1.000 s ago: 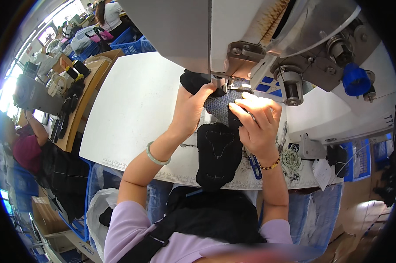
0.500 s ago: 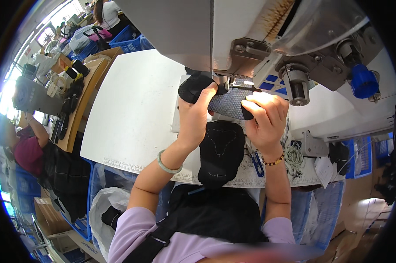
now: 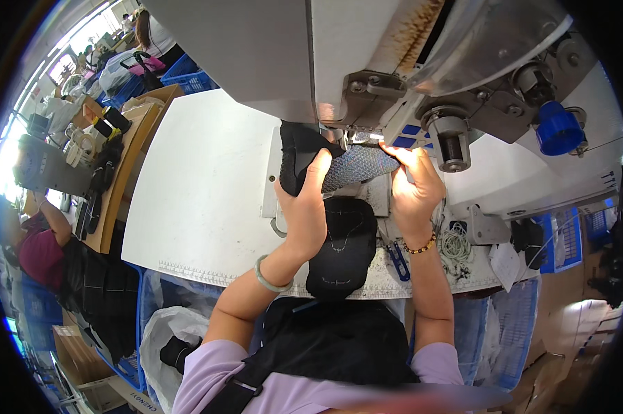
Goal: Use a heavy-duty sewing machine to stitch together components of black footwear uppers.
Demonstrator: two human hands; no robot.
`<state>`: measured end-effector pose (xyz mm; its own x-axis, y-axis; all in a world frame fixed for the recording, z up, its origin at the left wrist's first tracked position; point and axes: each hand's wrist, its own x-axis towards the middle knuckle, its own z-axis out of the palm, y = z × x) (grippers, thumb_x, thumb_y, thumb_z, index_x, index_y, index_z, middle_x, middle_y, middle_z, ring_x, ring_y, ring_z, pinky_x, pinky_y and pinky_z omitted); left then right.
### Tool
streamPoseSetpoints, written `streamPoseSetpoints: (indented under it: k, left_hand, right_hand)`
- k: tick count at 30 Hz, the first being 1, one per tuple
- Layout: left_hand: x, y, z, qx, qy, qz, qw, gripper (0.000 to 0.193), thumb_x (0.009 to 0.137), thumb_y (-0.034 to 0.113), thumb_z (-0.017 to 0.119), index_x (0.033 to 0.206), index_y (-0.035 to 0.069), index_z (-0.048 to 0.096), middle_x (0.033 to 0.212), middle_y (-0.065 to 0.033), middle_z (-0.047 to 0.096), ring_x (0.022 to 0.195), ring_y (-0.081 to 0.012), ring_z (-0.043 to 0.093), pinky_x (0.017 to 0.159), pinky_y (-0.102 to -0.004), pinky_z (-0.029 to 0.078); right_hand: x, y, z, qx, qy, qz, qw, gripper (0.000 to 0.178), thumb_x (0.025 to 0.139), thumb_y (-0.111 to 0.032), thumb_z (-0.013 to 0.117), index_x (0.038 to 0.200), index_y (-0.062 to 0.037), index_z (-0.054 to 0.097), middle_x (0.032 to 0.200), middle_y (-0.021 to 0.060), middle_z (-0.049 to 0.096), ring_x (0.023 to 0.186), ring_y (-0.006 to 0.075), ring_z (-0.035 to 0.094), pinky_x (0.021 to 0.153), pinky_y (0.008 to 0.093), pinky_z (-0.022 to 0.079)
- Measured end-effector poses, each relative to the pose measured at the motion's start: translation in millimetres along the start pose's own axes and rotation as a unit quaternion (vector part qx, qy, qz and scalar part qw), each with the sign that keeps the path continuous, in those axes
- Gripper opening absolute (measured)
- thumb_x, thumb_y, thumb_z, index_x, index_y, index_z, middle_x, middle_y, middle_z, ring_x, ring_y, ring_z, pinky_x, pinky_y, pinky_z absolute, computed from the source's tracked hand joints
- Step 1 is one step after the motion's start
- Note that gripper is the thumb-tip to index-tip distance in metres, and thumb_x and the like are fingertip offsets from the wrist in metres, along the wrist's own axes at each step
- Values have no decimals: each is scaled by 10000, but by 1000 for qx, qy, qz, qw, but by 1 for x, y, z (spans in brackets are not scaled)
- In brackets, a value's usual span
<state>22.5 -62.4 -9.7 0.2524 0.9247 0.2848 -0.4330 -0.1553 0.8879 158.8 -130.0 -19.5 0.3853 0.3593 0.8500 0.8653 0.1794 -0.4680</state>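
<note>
Our one mesh piece lies under the machine head; the fingers of the left hand grasp its black part, those of the right hand pinch its opposite edge. To guide it well, we should hold it flat, fingertips clear of the machine head. On our side of that head, the table carries one black pad, one snips, one cord coil.

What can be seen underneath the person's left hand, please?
By the left hand, black fabric shows on the thumb's left and grey mesh on its right. Whatever lies directly beneath the thumb and palm is covered.
</note>
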Motion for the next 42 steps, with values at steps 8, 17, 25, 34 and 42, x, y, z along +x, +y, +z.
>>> streamPoseSetpoints:
  k: [8,17,25,34,42]
  left_hand:
    - [37,24,-36,-249,-179,-267,914,248,886,184,559,1040,-2,615,993,-84,655,930,-172,625,858,-305,491]
    - [53,13,-25,-134,-178,-245,944,197,849,76,613,1021,-19,616,966,-76,645,861,-142,628,766,-267,517]
    - [28,5,-20,-77,-156,-66,983,100,860,65,593,908,-7,643,842,-11,631,777,-81,562,692,-230,457]
    - [4,10,-1,-58,-53,-25,997,83,877,49,572,817,1,602,781,4,588,703,-67,518,667,-214,423]
    - [31,6,-52,158,-102,177,966,177,835,53,533,996,4,589,872,-18,582,825,-118,517,781,-261,403]
  right_hand:
    - [7,10,3,57,-6,62,996,275,699,139,563,953,55,624,932,114,665,769,173,618,733,250,489]
    - [-7,28,8,120,52,74,989,298,725,112,580,1004,11,558,1016,111,578,895,204,555,789,303,456]
    - [-15,-2,9,-8,60,-212,975,310,702,46,623,986,-57,551,1001,88,557,902,262,574,811,369,461]
    - [-7,-6,2,-31,-7,-248,968,377,635,37,665,975,-112,595,1012,14,593,994,240,601,865,361,443]
    - [1,-9,-4,-10,-67,-228,971,398,623,-3,668,999,-135,674,996,-12,636,971,198,602,840,328,418]
